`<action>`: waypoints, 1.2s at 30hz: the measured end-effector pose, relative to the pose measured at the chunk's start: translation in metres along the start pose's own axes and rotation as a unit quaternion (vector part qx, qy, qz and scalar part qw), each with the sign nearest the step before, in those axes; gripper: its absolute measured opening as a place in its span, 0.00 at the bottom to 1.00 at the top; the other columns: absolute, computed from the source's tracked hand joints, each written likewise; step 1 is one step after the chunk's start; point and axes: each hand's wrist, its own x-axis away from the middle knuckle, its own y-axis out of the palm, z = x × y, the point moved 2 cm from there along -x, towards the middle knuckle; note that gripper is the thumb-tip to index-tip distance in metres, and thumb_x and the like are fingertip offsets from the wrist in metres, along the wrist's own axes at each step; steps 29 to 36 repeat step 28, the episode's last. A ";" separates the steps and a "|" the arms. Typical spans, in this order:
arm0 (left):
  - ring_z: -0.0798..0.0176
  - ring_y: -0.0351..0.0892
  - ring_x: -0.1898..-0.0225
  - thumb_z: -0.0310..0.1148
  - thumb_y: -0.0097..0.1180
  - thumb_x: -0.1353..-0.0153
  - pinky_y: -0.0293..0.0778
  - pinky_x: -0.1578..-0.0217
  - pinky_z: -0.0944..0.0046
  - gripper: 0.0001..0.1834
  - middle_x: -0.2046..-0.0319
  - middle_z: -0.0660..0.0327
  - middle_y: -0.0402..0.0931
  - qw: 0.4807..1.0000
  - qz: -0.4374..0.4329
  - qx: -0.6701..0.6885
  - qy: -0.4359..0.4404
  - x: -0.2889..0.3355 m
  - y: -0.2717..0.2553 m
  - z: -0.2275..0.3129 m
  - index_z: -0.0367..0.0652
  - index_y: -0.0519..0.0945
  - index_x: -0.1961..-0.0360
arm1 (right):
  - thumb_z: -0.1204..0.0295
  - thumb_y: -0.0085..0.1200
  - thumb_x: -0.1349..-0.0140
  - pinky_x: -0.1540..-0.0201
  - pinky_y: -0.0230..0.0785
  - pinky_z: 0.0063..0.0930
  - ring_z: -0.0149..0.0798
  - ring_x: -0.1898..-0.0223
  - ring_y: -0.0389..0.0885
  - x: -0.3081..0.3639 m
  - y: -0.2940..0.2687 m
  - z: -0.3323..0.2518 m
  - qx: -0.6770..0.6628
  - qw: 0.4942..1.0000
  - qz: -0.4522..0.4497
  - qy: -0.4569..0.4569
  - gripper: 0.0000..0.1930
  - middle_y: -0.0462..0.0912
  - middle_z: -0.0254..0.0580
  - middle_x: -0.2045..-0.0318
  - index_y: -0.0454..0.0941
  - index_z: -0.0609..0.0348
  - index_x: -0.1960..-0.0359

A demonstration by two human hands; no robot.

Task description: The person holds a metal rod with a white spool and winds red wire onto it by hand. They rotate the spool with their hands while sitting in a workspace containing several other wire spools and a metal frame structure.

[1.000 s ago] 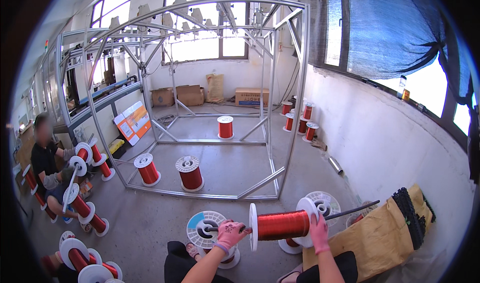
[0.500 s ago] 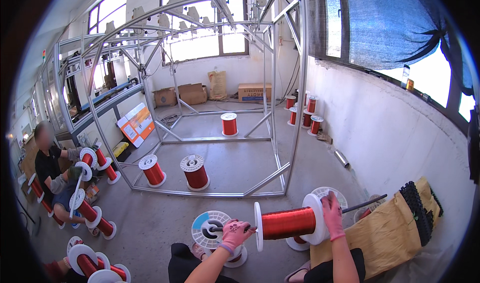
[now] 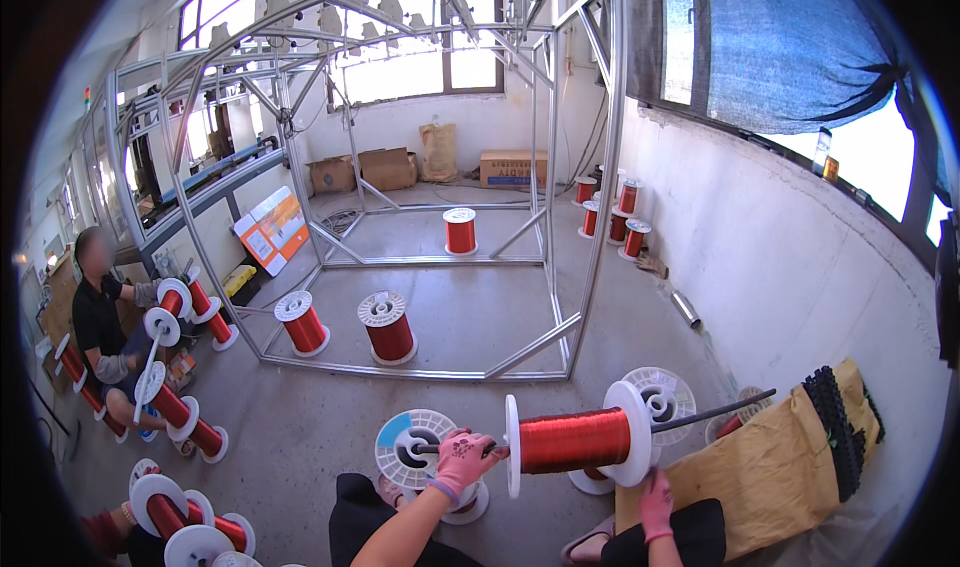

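A large spool of red wire with white flanges lies sideways in front of me on a dark rod run through its core. Gripping that rod just left of the spool is my left hand, in a pink glove with dark spots. My right hand, also in a pink glove, is at the lower edge of the right flange, fingers stretched upward and not wrapped round anything visible. Below the rod's left end stands a white-topped spool with a blue patch. Another white-topped spool stands behind the right flange.
Tan sacking with a black studded mat lies at my right. A metal frame stands ahead, red spools within it. More spools stand by the right wall. At left a co-worker sits among spools.
My right hand has dropped from the front of the right flange to its lower edge. My left hand keeps its grip on the rod. The view has shifted slightly.
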 end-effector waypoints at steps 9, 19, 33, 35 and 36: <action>0.54 0.80 0.53 0.54 0.53 0.40 0.65 0.43 0.54 0.20 0.67 0.61 0.84 1.000 -0.020 0.008 -0.011 0.002 0.000 -0.002 0.51 0.85 0.66 | 0.61 0.47 0.30 0.42 0.66 0.40 0.58 0.45 0.76 -0.109 -0.035 -0.166 -0.059 0.997 -0.015 -0.052 0.23 0.77 0.61 0.48 0.71 0.69 0.42; 0.56 0.81 0.55 0.52 0.54 0.40 0.65 0.42 0.55 0.18 0.67 0.62 0.84 1.000 -0.022 0.004 -0.011 0.002 0.005 -0.003 0.51 0.84 0.67 | 0.65 0.46 0.31 0.52 0.70 0.47 0.61 0.56 0.78 0.014 0.004 -0.045 0.040 0.997 -0.069 0.009 0.16 0.80 0.61 0.59 0.76 0.65 0.51; 0.54 0.81 0.55 0.58 0.52 0.40 0.65 0.43 0.55 0.23 0.69 0.59 0.84 1.000 -0.003 -0.002 0.000 0.003 0.005 -0.005 0.50 0.85 0.65 | 0.67 0.41 0.27 0.43 0.70 0.38 0.50 0.46 0.79 -0.065 -0.016 -0.043 -0.140 0.988 0.065 0.026 0.19 0.78 0.55 0.45 0.72 0.61 0.41; 0.54 0.81 0.55 0.58 0.52 0.40 0.65 0.43 0.55 0.23 0.69 0.59 0.84 1.000 -0.003 -0.002 0.000 0.003 0.005 -0.005 0.50 0.85 0.65 | 0.67 0.41 0.27 0.43 0.70 0.38 0.50 0.46 0.79 -0.065 -0.016 -0.043 -0.140 0.988 0.065 0.026 0.19 0.78 0.55 0.45 0.72 0.61 0.41; 0.54 0.81 0.55 0.58 0.52 0.40 0.65 0.43 0.55 0.23 0.69 0.59 0.84 1.000 -0.003 -0.002 0.000 0.003 0.005 -0.005 0.50 0.85 0.65 | 0.67 0.41 0.27 0.43 0.70 0.38 0.50 0.46 0.79 -0.065 -0.016 -0.043 -0.140 0.988 0.065 0.026 0.19 0.78 0.55 0.45 0.72 0.61 0.41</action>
